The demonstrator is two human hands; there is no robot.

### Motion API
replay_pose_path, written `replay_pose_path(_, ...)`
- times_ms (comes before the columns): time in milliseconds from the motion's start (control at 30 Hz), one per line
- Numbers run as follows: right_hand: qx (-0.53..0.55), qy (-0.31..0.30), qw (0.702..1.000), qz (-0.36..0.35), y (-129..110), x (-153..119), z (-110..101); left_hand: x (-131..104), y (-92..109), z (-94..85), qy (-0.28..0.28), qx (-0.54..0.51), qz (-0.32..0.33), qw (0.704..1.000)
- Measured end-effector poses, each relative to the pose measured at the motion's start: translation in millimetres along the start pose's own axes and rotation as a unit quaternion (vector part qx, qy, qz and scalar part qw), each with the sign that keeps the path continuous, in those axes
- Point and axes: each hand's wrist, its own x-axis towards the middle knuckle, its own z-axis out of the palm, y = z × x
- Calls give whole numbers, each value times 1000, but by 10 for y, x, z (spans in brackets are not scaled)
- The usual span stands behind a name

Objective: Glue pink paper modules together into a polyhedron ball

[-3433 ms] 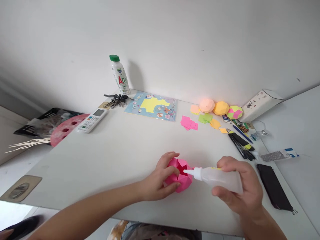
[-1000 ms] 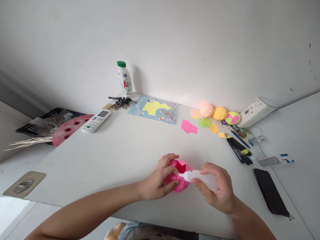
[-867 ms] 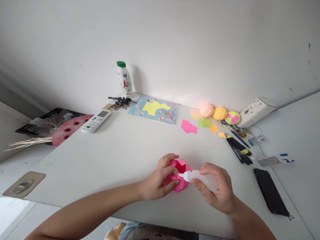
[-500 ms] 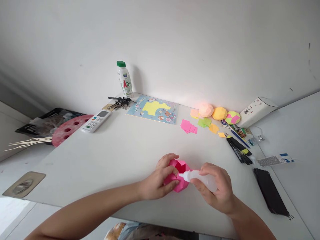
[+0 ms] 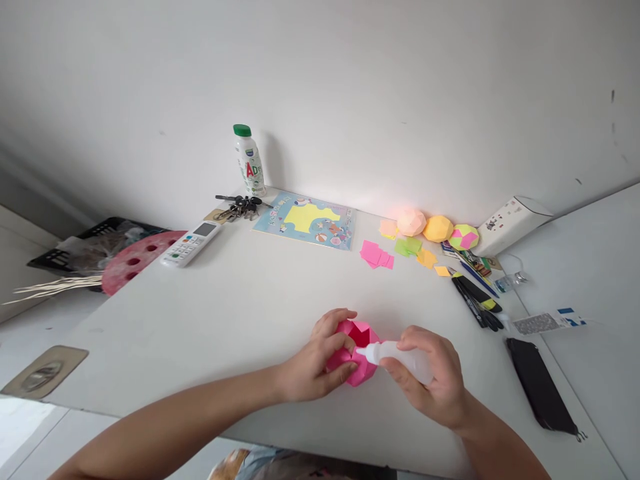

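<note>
Near the table's front edge my left hand [image 5: 324,357] grips a pink faceted paper ball [image 5: 364,375] with an opening in its top. My left thumb presses on the outside while a finger reaches to the rim of the opening. In my right hand [image 5: 434,373] is a white squeeze bottle [image 5: 400,353], tilted to the left. Its narrow nozzle points at the paper edge beside my left fingers; whether any liquid comes out cannot be made out. The ball's underside and part of its left side are hidden by my left hand.
Finished paper balls in peach [image 5: 411,221], yellow-orange [image 5: 438,228] and green-pink [image 5: 464,237] line the wall. Before them lie pink paper pieces [image 5: 375,254]. Pens and a cutter [image 5: 480,293], a black pouch [image 5: 540,383], a remote [image 5: 191,245], keys [image 5: 243,207] and a bottle [image 5: 250,163] stand around.
Both hands, the paper ball and the squeeze bottle hold nearly the same place. Only a very slight shift of the whole view shows.
</note>
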Motion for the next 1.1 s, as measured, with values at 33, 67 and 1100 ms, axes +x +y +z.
replay_pose_path(33, -1, 1, 1000, 0, 4, -2, -1, 0, -3, 0, 0, -1, -1, 1000)
replay_pose_path(67, -3, 3, 1000, -1, 8, -5, -2, 0, -4, 0, -1, -1, -3, 1000)
replay_pose_path(1100, 25, -32, 998, -42, -13, -2, -1, 18, 2, -3, -12, -23, -25, 999)
